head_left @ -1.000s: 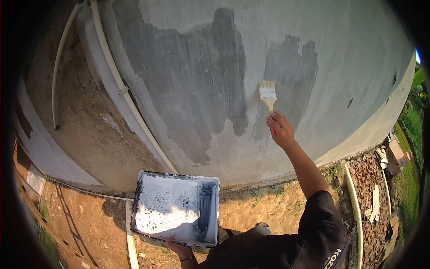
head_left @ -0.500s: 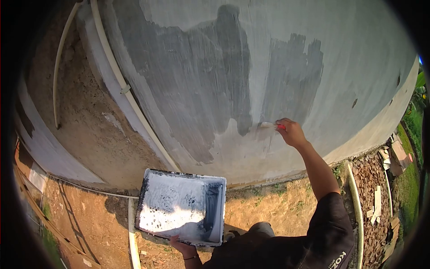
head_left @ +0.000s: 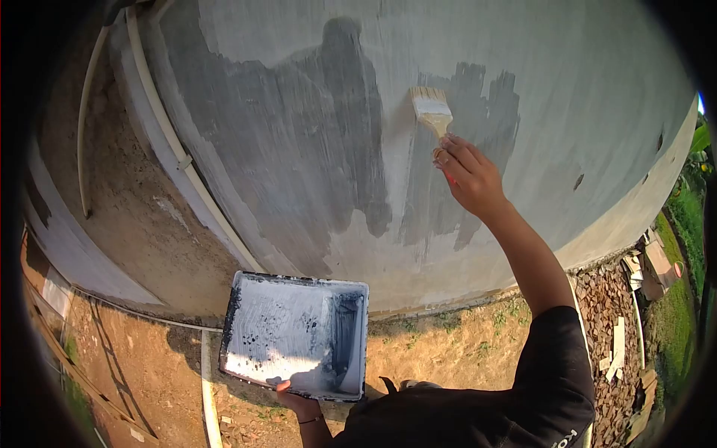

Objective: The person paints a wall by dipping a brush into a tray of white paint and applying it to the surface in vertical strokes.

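the right hand (head_left: 469, 175) is raised against the grey wall (head_left: 597, 89), its fingers curled tight around the handle of a paintbrush (head_left: 432, 110). the brush stands nearly upright, bristles up and pressed flat to the wall, right between 2 darker wet patches, with a paler streak running down below it. a bit of red on the handle shows at the lower edge of the hand.

the left hand (head_left: 299, 403) is low down, close to the body, gripping the near edge of a paint tray (head_left: 295, 334) from underneath; only the thumb and the top of the hand show, so how the other fingers lie i cannot tell. the tray is held roughly level, well apart from the brush, smeared with pale grey paint, its deeper well on the right side darker and wet.

a white pipe (head_left: 175, 153) runs diagonally down the wall on the left, clipped to it. below the wall is bare orange soil (head_left: 448, 351) with some sparse grass, and off to the right a heap of stones and scraps of board (head_left: 618, 340). the person's dark sleeve (head_left: 556, 366) fills the lower right corner.
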